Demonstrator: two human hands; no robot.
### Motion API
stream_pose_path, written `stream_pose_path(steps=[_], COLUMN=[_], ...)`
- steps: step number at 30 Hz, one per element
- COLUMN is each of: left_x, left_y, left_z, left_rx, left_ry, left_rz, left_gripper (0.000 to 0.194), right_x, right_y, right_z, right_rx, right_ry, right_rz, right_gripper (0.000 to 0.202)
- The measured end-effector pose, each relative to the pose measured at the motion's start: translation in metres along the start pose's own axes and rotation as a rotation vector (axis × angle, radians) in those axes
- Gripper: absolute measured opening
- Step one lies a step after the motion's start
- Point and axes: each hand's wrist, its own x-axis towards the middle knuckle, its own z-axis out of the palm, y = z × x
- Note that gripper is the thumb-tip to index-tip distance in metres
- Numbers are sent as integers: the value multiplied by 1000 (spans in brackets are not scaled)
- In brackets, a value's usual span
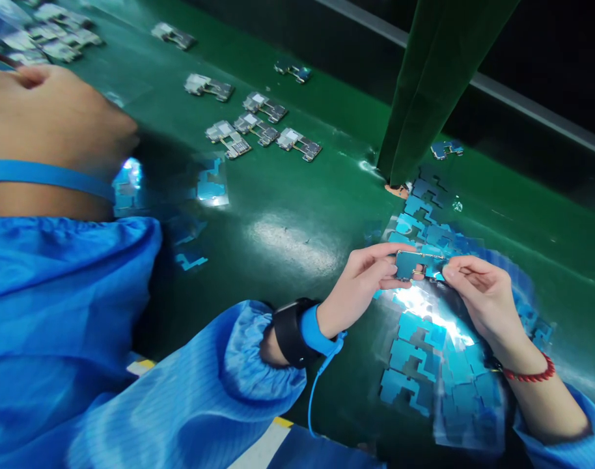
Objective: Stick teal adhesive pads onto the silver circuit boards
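A small circuit board (407, 266) with a blue-green face is held up between my two hands. My left hand (352, 284) grips its left end between thumb and fingers. At the board's right end, my right hand (485, 294) pinches the edge; whether its fingertips hold the board itself or a film on it is too small to tell. Beneath and around the hands lie clear sheets carrying blue cut-out film pieces (409, 357), some under bright glare. More blue cut-outs (417, 207) spread just beyond the board.
Several bare circuit boards (257, 128) lie on the green mat (297, 195), with a pile (53, 36) at the far left. A co-worker's hand (58, 130) and blue sleeve fill the left side. A green post (424, 91) rises behind; one board (446, 150) lies right of it.
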Motion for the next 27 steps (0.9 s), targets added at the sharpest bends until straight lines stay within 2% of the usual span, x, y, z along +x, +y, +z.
stream_pose_path(steps=[16,27], left_x=[-1,0], left_y=[-1,-1], left_z=[0,0], left_rx=[11,-4], left_ry=[7,16], left_rz=[0,23], left_gripper=[33,28], right_x=[0,-1], right_y=[3,3], right_z=[-3,-3], right_rx=[8,-15], right_ry=[-10,0], right_rz=[19,6], right_gripper=[13,17])
